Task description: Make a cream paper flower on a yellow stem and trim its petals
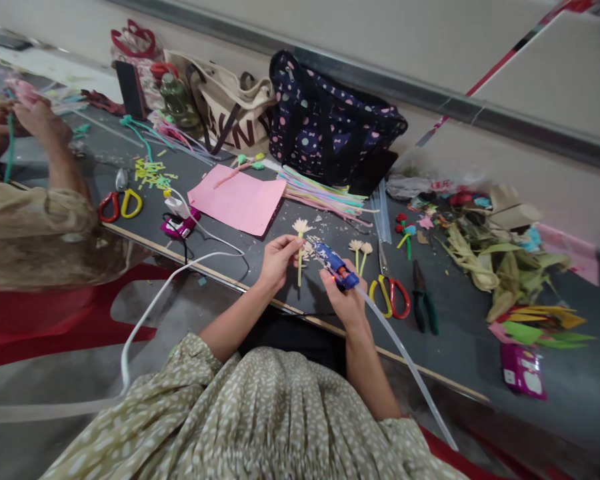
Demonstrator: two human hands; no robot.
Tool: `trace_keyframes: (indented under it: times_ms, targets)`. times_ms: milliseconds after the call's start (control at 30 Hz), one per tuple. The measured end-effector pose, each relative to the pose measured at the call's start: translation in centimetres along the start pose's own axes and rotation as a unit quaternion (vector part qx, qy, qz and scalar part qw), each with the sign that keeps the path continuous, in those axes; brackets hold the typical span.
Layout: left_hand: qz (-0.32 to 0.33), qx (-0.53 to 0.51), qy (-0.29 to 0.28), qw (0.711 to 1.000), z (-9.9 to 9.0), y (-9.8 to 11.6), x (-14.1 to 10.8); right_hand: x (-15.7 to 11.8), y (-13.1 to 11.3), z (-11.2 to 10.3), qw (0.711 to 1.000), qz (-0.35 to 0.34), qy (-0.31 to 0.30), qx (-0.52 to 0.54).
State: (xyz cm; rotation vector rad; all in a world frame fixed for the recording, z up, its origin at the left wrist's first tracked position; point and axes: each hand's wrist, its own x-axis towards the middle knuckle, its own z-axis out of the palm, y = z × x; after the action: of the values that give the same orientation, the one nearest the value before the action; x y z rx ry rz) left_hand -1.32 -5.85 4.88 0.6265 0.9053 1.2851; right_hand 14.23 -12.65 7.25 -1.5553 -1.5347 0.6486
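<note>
Flower and glue gun meet near the table's near edge

Nearest, a long clear glue stick trails from the back of the gun over the near edge; leaving it slack should spare the gun a tug. The right hand is wrapped round the gun's body; whether a finger presses the trigger, I cannot tell. The left hand holds the flower upright, thumb and fingertips pinched narrow on its stem just under the petals, above the table near the middle of that edge.

The gun's tip points toward the flower, seemingly apart from it. Small dabs at the petals' base would probably bond more neatly than long squeezes, with the left fingertips well below the hot tip and the stem turned rather than the gun.

Pale scraps lie around the tip and could catch on wet glue. To the right are two more flowers, then scissors and pliers, handles toward the near edge.

Farther off, a pink sheet lies left of a bundle of fuzzy sticks. A dark bag and a canvas bag stand along the far edge.
</note>
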Motion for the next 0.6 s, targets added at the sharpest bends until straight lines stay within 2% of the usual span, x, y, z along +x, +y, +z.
trace_keyframes:
  times_ms: [600]
  targets:
    - [0.013,0.02,0.008,1.0,0.24,-0.52,-0.01,0.19,-0.63,0.19,1.0,-0.009,0.008,-0.02]
